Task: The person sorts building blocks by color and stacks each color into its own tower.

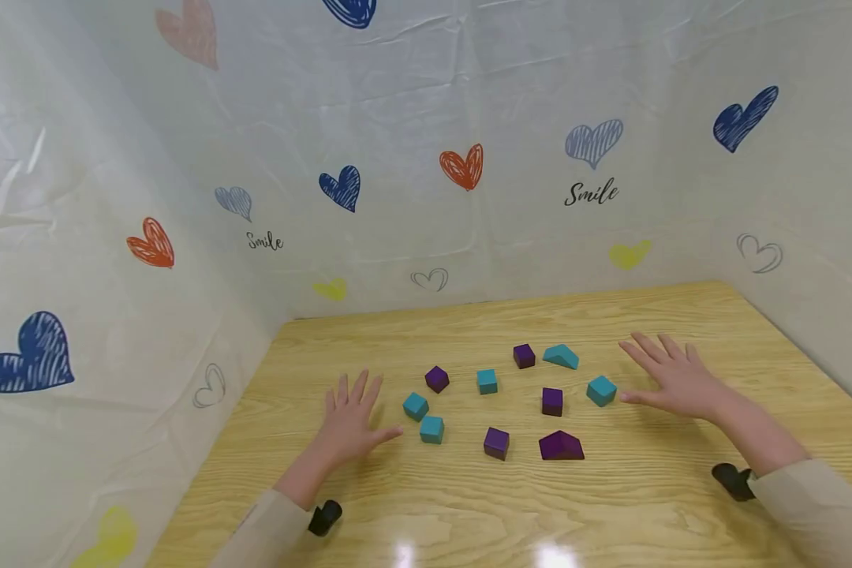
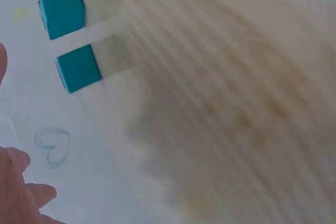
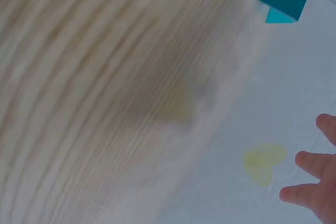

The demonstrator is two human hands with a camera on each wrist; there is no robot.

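My left hand [image 1: 348, 426] hovers over the left of the wooden table with fingers spread, holding nothing. Its thumb points toward two teal cubes, a front one [image 1: 431, 430] and one just behind it [image 1: 416, 406]. On the right, my right hand [image 1: 678, 383] is also spread and holds nothing; its thumb tip is right by another teal cube [image 1: 601, 390]. Fingertips show at the edges of both wrist views. Between the hands lie a teal cube [image 1: 487, 382], several purple cubes [image 1: 496, 443], a teal wedge-shaped block [image 1: 561, 356] and a purple wedge-shaped block [image 1: 562, 447].
The light wooden table [image 1: 426, 513] bears all the blocks. Behind it and along both sides hangs a white sheet [image 1: 397, 102] printed with hearts and the word Smile. A black wrist device [image 1: 324, 518] sits by the left sleeve, and another [image 1: 733, 481] by the right.
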